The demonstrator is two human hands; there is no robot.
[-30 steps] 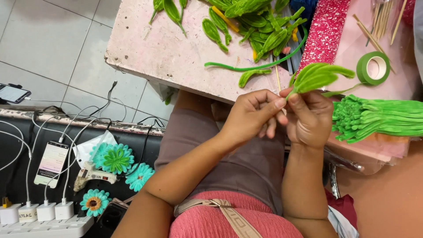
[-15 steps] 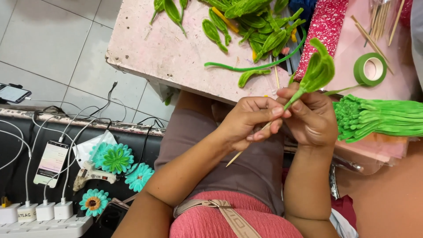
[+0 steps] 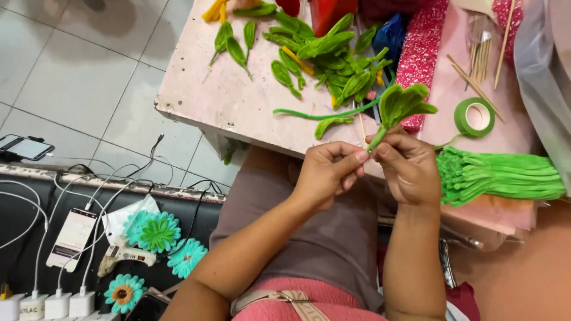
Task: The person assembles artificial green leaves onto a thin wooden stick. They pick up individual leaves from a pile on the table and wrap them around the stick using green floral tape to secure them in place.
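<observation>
- Since the earlier frame the green leaf cluster [image 3: 403,102] has tipped from slanting right to nearly upright, and the wooden skewer below the fingers is gone from sight.
- No container shows; loose green leaves [image 3: 321,53] lie heaped on the pink table [image 3: 220,101].
- A green tape roll [image 3: 476,117] lies flat, right of the cluster; a red speckled sheet [image 3: 421,50] lies behind.
- Left hand [image 3: 326,175] and right hand [image 3: 411,169] both pinch the cluster's stem, fingertips meeting, cluster just above them.
</observation>
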